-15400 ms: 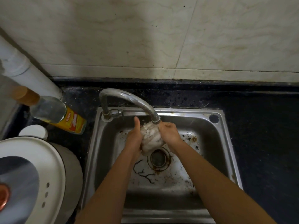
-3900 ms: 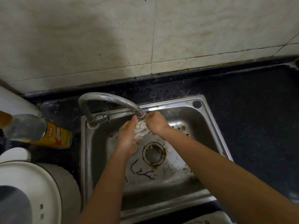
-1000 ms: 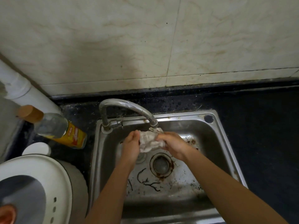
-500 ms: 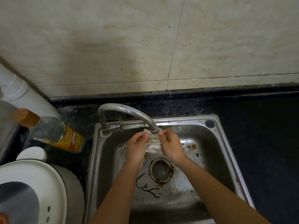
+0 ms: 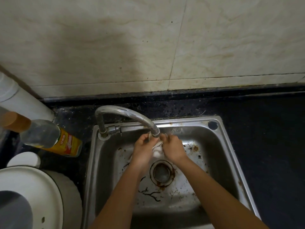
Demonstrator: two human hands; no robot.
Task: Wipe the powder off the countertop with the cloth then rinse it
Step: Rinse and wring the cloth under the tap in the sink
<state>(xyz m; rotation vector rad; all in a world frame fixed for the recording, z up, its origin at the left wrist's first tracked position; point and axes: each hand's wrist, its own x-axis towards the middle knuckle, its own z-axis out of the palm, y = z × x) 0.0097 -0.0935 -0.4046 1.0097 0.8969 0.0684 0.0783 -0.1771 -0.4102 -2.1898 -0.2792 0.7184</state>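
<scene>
1. Your left hand and right hand both grip the cloth. Their fingers curl round it from either side, and the two hands nearly touch.
2. The cloth is bunched into a small pale wad between your palms. Only a strip of it shows in the gap between the hands.
3. The wad sits right under the mouth of the tap, whose curved spout ends just above your fingertips. You cannot tell from this view whether water is running.
4. Your hands hold it over the steel sink, above and just behind the rusty drain.
5. The dark countertop surrounds the sink. To the left stand a yellow-labelled bottle and a white lidded pot.
</scene>
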